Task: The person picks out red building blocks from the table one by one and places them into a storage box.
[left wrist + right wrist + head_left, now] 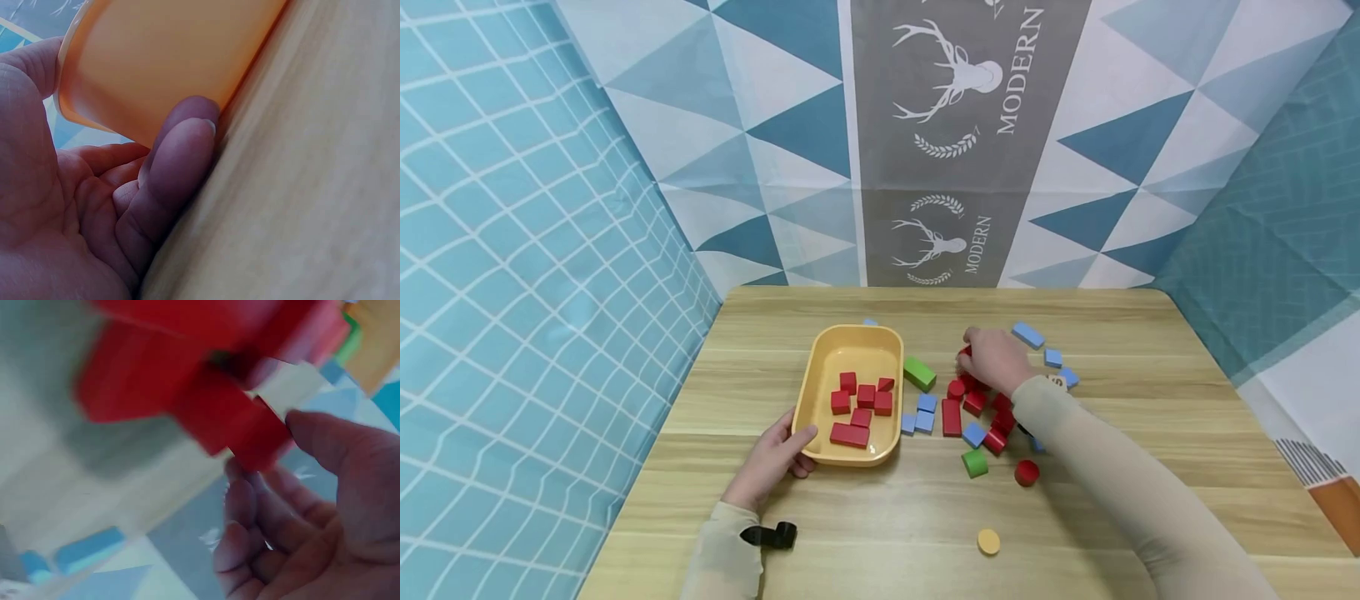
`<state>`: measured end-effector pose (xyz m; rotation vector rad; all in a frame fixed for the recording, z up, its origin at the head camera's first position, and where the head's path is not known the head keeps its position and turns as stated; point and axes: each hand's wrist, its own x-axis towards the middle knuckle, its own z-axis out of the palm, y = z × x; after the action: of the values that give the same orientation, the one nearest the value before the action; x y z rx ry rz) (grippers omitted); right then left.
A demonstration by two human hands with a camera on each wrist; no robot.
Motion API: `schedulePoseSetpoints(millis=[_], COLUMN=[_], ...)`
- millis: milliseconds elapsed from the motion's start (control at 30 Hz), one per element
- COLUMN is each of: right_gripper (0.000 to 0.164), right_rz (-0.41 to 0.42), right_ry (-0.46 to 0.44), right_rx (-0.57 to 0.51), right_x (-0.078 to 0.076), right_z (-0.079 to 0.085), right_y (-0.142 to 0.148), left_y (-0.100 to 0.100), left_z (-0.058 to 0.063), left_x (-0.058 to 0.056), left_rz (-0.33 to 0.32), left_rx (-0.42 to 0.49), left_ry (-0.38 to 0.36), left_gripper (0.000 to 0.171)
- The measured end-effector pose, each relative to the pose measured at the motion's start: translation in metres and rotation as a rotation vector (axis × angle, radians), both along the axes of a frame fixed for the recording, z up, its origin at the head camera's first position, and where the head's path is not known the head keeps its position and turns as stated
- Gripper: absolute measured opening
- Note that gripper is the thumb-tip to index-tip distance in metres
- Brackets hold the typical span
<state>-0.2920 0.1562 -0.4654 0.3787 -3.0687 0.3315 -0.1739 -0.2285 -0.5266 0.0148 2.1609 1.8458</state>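
A yellow plastic tray (859,352) stands on the table, several red blocks (850,434) lying inside it. At its near left corner my left hand (775,458) grips it, thumb over the rim and fingers against the outer wall. The left wrist view shows those fingers (181,153) curled under the tray's side, near the tabletop. My right hand (998,360) is over the far part of a loose pile of red blocks (975,403). Between thumb and fingertips it pinches a red block (265,439), close against other red blocks in the right wrist view.
Blue blocks (925,422) and a green block (919,373) lie right of the tray. More blue blocks (1028,335) are beyond the right hand. Nearer the front are a green half-round block (975,463), a red cylinder (1027,472) and a yellow disc (988,542).
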Motion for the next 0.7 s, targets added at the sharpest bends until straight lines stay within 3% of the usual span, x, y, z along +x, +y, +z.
schedulePoseSetpoints(millis=[133, 267, 433, 700], right_gripper=[0.045, 0.034, 0.025, 0.022], right_rz=[0.034, 0.173, 0.318, 0.277], right_ry=[0.056, 0.099, 0.148, 0.163], right_rx=[-0.153, -0.252, -0.192, -0.087], right_x=[0.002, 0.010, 0.017, 0.007], right_z=[0.023, 0.033, 0.018, -0.009], right_y=[-0.031, -0.074, -0.115, -0.137], left_y=[0.002, 0.006, 0.008, 0.009], left_z=[0.016, 0.030, 0.033, 0.030], left_x=[0.005, 0.010, 0.012, 0.011], left_rz=[-0.004, -0.014, -0.023, -0.017], left_rx=[-0.013, -0.025, -0.021, 0.003], left_ry=[0.003, 0.013, 0.016, 0.019], left_gripper=[0.056, 0.056, 0.057, 0.056])
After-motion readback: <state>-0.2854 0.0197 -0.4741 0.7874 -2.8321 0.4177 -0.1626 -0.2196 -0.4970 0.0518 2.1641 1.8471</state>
